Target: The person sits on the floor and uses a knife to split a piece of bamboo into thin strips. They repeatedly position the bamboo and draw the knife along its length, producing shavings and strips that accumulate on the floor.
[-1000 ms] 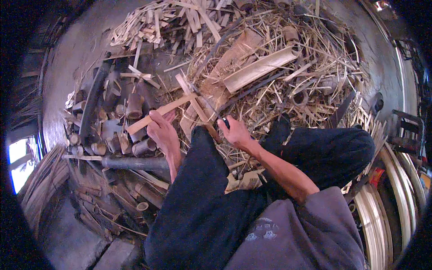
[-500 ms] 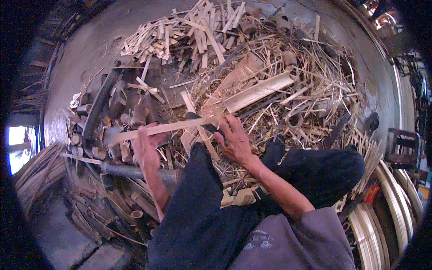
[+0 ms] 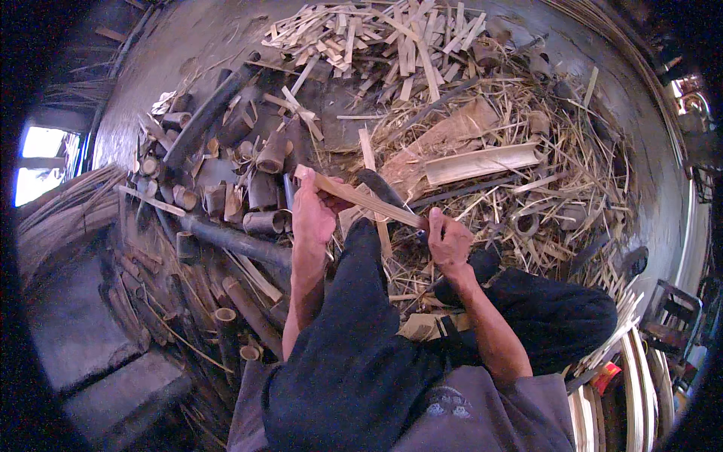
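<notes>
Strip of wood [image 3: 369, 200], near dark trouser leg [image 3: 354, 316]; gripped by left hand [image 3: 315, 213] at one end, pinched by right hand [image 3: 449, 242] at the other; possible splinter, if sliding along edge; possible drop, if pinching too loosely.

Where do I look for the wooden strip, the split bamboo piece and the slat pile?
Wooden strip [image 3: 365, 199]: head view, midway along its length.
Split bamboo piece [image 3: 482, 165]: head view, middle of its pale surface.
Slat pile [image 3: 405, 56]: head view, slats near its middle.
</notes>
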A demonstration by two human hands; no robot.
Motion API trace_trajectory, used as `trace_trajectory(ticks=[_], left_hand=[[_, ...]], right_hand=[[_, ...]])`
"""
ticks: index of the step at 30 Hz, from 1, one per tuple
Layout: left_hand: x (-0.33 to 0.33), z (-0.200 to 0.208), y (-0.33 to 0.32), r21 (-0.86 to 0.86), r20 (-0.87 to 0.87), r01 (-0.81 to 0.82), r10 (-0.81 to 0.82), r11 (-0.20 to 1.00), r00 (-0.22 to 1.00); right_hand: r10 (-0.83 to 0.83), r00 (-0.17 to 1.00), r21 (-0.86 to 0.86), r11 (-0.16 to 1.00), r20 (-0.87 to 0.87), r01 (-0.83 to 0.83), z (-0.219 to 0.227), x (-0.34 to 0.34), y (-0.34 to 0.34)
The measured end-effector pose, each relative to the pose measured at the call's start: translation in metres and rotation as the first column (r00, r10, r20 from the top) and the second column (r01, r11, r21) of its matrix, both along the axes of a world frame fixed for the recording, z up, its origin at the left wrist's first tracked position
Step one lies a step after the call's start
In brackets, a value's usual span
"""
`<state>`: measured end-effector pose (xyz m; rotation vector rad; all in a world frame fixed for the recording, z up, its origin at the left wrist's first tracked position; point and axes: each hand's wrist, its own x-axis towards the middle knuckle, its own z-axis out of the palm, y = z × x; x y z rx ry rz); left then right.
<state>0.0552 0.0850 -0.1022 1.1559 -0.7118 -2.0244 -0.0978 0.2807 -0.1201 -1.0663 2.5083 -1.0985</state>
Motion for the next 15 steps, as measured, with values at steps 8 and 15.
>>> trace_trajectory(ticks=[8, 15], left_hand=[[-0.006, -0.033, -0.007, 0.194, -0.089, 0.233, -0.220, 0.953, 0.971], [-0.025, -0.054, -0.016, -0.039, 0.197, 0.253, -0.241, 0.967, 0.950]], right_hand=[[0.018, 0.972, -0.006, 1.000, 0.234, -0.017, -0.059, 0.000, 0.022], [0.039, 0.907, 0.042, 0.997, 0.419, -0.063, -0.078, 0.027, 0.021]])
